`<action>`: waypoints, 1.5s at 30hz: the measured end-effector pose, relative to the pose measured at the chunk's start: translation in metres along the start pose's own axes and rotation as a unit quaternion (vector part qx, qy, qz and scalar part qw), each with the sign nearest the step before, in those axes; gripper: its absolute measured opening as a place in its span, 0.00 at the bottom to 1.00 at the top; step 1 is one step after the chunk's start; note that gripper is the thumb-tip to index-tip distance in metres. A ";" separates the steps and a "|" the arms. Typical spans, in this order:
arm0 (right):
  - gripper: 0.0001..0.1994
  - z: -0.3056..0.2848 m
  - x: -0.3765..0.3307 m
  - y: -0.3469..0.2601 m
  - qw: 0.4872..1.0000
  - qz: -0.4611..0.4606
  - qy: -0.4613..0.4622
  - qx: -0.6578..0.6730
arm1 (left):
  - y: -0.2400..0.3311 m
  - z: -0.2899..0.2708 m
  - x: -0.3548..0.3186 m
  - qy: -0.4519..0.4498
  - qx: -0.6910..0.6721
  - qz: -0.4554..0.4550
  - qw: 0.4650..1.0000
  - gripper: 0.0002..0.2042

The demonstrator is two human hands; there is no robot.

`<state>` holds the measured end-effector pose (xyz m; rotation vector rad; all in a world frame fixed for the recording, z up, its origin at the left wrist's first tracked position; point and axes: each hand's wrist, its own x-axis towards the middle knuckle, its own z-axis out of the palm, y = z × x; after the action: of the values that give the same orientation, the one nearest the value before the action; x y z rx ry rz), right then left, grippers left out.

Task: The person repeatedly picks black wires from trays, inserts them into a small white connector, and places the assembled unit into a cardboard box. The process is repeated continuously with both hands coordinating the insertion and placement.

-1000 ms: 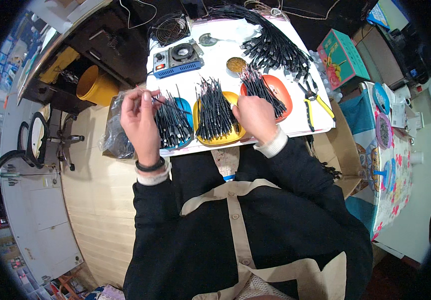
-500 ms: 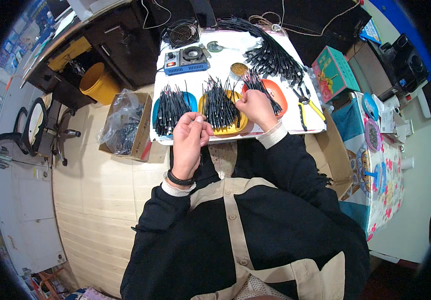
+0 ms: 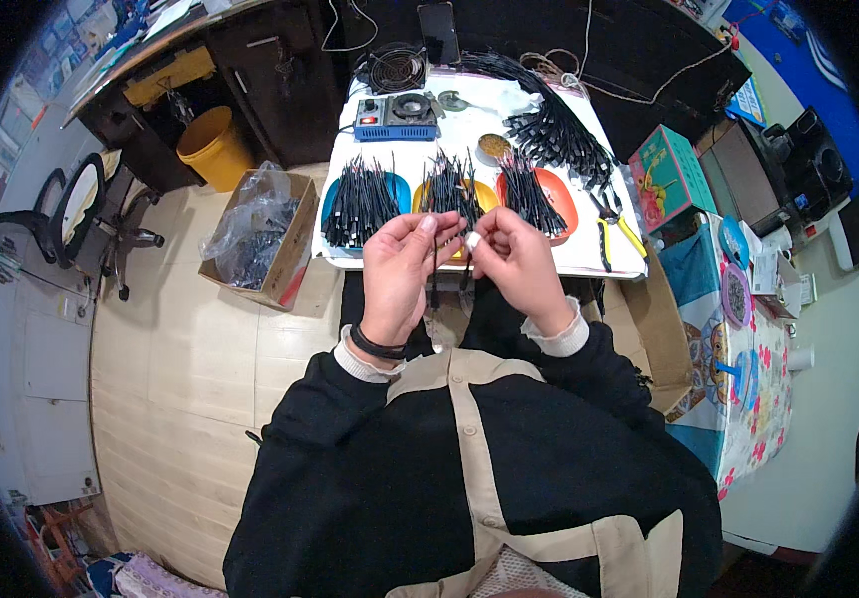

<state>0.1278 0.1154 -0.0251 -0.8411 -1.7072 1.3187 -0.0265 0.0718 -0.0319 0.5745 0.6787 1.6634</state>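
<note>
Just in front of the table's near edge, my two hands are close together. A short black cable (image 3: 434,284) hangs from the fingers of my left hand (image 3: 397,274). My right hand (image 3: 521,261) pinches another black cable (image 3: 466,271), its upper end close to the left fingertips. The fingers partly hide both upper ends. Behind the hands are a blue tray (image 3: 404,191), a yellow tray (image 3: 487,196) and an orange tray (image 3: 562,197). Each holds a bundle of short black cables with thin stripped wires pointing away from me.
A blue heating device (image 3: 380,128) stands behind the trays, with a small fan (image 3: 397,68) beyond it. A round tin (image 3: 494,148) and a pile of black cables (image 3: 564,135) lie right. Yellow-handled pliers (image 3: 629,237) rest at the right edge. A cardboard box (image 3: 295,234) stands left.
My right hand has left the orange tray and come down and left beside my left hand. Cables now hang below both hands. The whole view has shifted slightly.
</note>
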 end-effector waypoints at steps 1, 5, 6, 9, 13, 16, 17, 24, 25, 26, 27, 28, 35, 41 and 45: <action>0.05 0.004 -0.008 -0.005 1.000 -0.007 0.001 0.010 | 0.001 0.004 -0.003 -0.002 0.000 -0.018 1.000 0.08; 0.04 0.008 -0.022 -0.014 0.993 -0.049 -0.003 -0.105 | 0.003 0.020 -0.015 -0.018 -0.004 -0.032 0.999 0.08; 0.04 0.009 -0.025 -0.015 0.990 -0.062 0.001 -0.125 | 0.003 0.022 -0.018 -0.017 0.000 -0.036 0.999 0.08; 0.04 0.010 -0.032 -0.018 0.985 -0.084 0.010 -0.148 | 0.004 0.027 -0.025 -0.018 0.027 -0.046 0.998 0.08; 0.03 -0.003 -0.038 -0.024 0.988 -0.062 -0.015 -0.141 | 0.002 0.031 -0.032 -0.039 0.057 -0.022 0.997 0.07; 0.06 -0.020 -0.036 -0.032 0.998 -0.023 -0.015 0.049 | 0.004 0.032 -0.038 -0.072 0.061 -0.033 0.995 0.08; 0.07 -0.025 -0.033 -0.035 0.997 -0.028 -0.015 0.071 | 0.009 0.029 -0.039 -0.103 0.050 -0.062 0.992 0.08; 0.10 -0.031 -0.033 -0.046 0.979 0.037 -0.092 0.181 | 0.009 0.033 -0.048 -0.148 0.081 -0.064 0.984 0.09; 0.10 -0.030 -0.033 -0.046 0.978 0.025 -0.099 0.180 | 0.009 0.034 -0.049 -0.147 0.088 -0.059 0.984 0.09; 0.09 -0.029 -0.034 -0.046 0.979 0.017 -0.101 0.174 | 0.009 0.034 -0.050 -0.146 0.089 -0.058 0.983 0.09; 0.09 -0.028 -0.035 -0.045 0.980 0.015 -0.089 0.175 | 0.009 0.034 -0.051 -0.143 0.091 -0.058 0.984 0.09; 0.09 -0.028 -0.036 -0.045 0.981 0.004 -0.092 0.173 | 0.009 0.035 -0.052 -0.139 0.092 -0.058 0.984 0.09; 0.09 -0.031 -0.037 -0.045 0.982 0.012 -0.090 0.164 | 0.010 0.032 -0.053 -0.154 0.033 -0.116 0.981 0.10; 0.08 -0.042 -0.033 -0.038 0.986 -0.048 -0.150 0.051 | 0.008 0.031 -0.053 -0.172 0.077 -0.212 0.959 0.10; 0.06 -0.054 -0.046 -0.022 0.987 -0.059 -0.134 0.063 | -0.006 0.036 -0.050 -0.209 0.130 -0.205 0.947 0.11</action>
<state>0.1963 0.0937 -0.0052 -0.4986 -1.8258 1.4934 0.0119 0.0279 -0.0112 0.8800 0.6525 1.0253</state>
